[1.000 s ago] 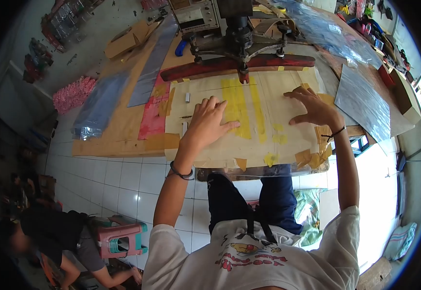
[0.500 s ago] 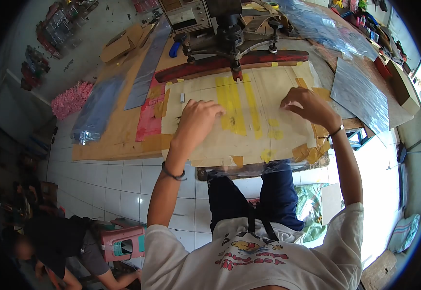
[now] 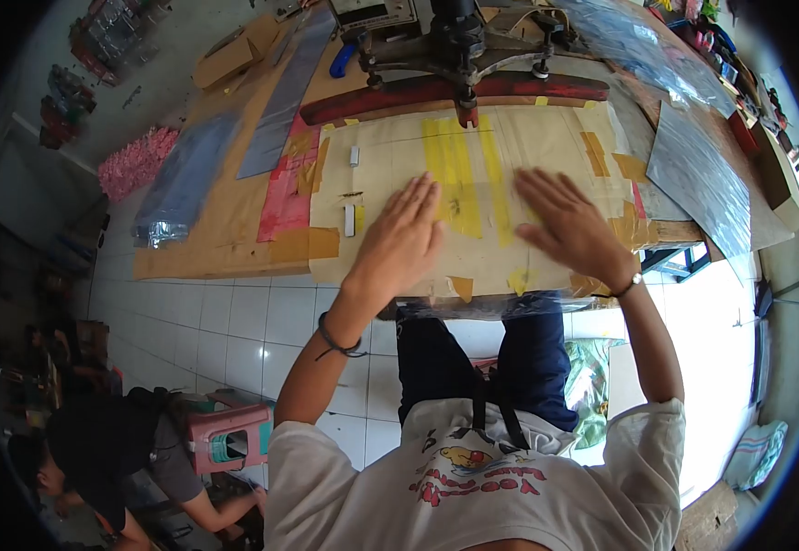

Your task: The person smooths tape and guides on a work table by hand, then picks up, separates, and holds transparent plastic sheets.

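Observation:
My left hand (image 3: 398, 237) lies flat with fingers stretched out on a cream-coloured board (image 3: 381, 147) marked with yellow tape strips (image 3: 459, 179). Across from it my right hand (image 3: 572, 225) rests palm down on the same board, fingers spread and slightly blurred. Neither hand grips anything. Two small white blocks sit near the board's left side, a lower white block (image 3: 350, 220) and an upper white block (image 3: 354, 157). Beyond the hands, a red bar (image 3: 542, 86) under a dark metal machine head (image 3: 459, 55) spans the back of the board. Clear plastic (image 3: 482, 307) shows at the front edge.
Bluish plastic sheets (image 3: 193, 179) lie at the left of the wooden table (image 3: 234, 248). A clear-covered sheet (image 3: 703, 184) juts out at the right, and a blue-handled tool (image 3: 343, 61) lies behind. Another person (image 3: 115, 450) bends beside a pink stool (image 3: 228, 438) at lower left.
My hands have gone from curled fingers to flat, stretched fingers on the board. The left has shifted right, uncovering the lower white block. The view has tilted slightly.

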Motion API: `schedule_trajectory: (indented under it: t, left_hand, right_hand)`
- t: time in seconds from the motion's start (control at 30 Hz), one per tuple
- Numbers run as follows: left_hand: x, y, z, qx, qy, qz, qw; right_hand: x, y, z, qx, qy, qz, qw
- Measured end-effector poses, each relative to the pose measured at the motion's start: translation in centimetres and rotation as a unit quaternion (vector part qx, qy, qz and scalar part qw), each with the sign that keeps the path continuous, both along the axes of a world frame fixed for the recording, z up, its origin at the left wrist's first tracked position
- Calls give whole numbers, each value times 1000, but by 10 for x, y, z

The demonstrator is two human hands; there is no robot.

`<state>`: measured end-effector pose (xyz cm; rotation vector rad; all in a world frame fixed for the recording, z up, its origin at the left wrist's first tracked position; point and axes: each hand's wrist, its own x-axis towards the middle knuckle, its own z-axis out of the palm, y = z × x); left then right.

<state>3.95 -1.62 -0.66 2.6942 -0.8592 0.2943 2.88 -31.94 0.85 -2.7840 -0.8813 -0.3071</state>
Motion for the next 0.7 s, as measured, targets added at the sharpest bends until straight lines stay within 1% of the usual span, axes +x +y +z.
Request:
schedule_trajectory:
  t: [0.03, 0.13, 0.17, 0.2, 0.23, 0.27, 0.3, 0.33, 0.4, 0.47, 0.53, 0.57, 0.63, 0.67, 0.7]
  left_hand:
    - [-2, 8, -2, 2, -10, 18, 1000]
    - [-10, 18, 3, 82, -36, 89, 992]
    - [-15, 22, -2, 96, -61, 107, 988]
    - [-22, 21, -3, 82, -54, 87, 991]
    - [-31, 22, -2, 71, -52, 65, 994]
    - [-39, 23, -1, 61, -52, 43, 996]
    - [-50, 20, 1, 51, -24, 28, 998]
    - [-47, 19, 4, 60, -23, 36, 997]
    - [-40, 17, 7, 75, -7, 53, 996]
    - [-6, 17, 8, 89, -5, 70, 994]
    - [31, 15, 6, 102, -22, 89, 991]
    - [48, 15, 2, 110, -26, 96, 989]
    - [82, 18, -3, 124, -42, 113, 985]
    - [86, 22, -1, 131, -44, 108, 985]
    - [81, 25, -1, 137, -43, 103, 984]
  right_hand:
    - [-4, -12, 1, -4, 7, -32, 999]
    - [-17, -41, -2, -20, 22, -122, 992]
    - [-21, -48, -3, -24, 19, -151, 988]
    - [-25, -51, -2, -26, 12, -181, 983]
    - [-32, -50, 1, -50, 9, -185, 981]
    - [-43, -47, 6, -46, 8, -146, 988]
    - [-51, -37, 13, -50, 46, -126, 990]
    - [-58, -28, 16, -55, 91, -105, 989]
    - [-40, -25, 5, -62, 54, -102, 991]
    - [-2, -30, -2, -57, 35, -87, 994]
    - [46, -32, -22, -10, 24, -96, 995]
    - [60, -31, -23, 16, 12, -101, 995]
    - [55, -16, -6, -1, 16, -106, 994]
    - [51, -7, 1, -11, 19, -107, 994]
    - [44, -3, 16, -36, 118, -83, 989]
